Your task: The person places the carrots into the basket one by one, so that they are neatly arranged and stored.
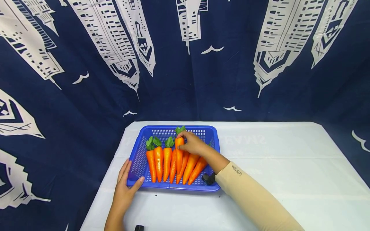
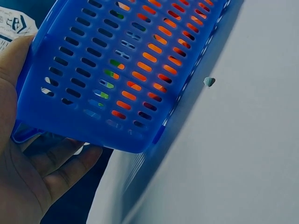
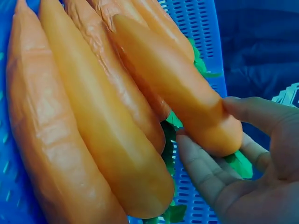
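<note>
A blue plastic basket point(image 1: 185, 187) holds a row of orange carrots point(image 1: 158, 165) with green leafy tops. My right hand point(image 1: 194, 143) pinches one carrot point(image 3: 187, 93) near its leafy end, thumb on one side and fingers on the other. That carrot lies over its neighbours and its tip points toward the near side. At the basket's near left corner is my left hand point(image 1: 125, 186), fingers spread along the left side and thumb at the front rim. Through the slotted wall point(image 2: 93, 70) in the left wrist view, orange and green show.
The basket stands on a white-covered table point(image 1: 277, 166). Behind hangs a dark blue cloth point(image 1: 196, 80) printed with white buildings and birds. A small dark object point(image 1: 139, 227) shows at the bottom edge. A black wrist device point(image 1: 208, 179) overlaps the basket's near right corner.
</note>
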### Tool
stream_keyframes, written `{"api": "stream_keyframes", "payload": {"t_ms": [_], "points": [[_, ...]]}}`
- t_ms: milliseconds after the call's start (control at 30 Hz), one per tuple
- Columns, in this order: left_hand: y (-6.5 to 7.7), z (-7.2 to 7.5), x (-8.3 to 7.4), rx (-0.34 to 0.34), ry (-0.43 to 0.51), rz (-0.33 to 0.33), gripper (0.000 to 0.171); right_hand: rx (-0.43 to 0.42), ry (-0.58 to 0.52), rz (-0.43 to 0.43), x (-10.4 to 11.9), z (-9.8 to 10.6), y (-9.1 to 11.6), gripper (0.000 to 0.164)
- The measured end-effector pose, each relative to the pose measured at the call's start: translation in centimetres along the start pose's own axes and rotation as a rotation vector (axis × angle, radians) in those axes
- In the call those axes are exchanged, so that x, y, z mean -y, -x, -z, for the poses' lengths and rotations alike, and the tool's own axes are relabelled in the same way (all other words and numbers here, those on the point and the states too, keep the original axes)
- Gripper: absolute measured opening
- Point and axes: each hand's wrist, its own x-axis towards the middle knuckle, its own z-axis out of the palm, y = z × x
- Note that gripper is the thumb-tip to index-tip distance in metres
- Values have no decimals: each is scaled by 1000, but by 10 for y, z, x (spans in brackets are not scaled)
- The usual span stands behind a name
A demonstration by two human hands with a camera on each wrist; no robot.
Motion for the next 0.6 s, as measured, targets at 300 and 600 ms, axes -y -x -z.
{"api": "stream_keyframes", "payload": {"t_ms": [300, 600], "points": [[-1, 0, 0, -5, 5, -8, 84, 71, -9, 19, -13, -3, -3, 34], [0, 0, 0, -10, 11, -15, 85, 179, 75, 41, -17, -5, -2, 38]]}}
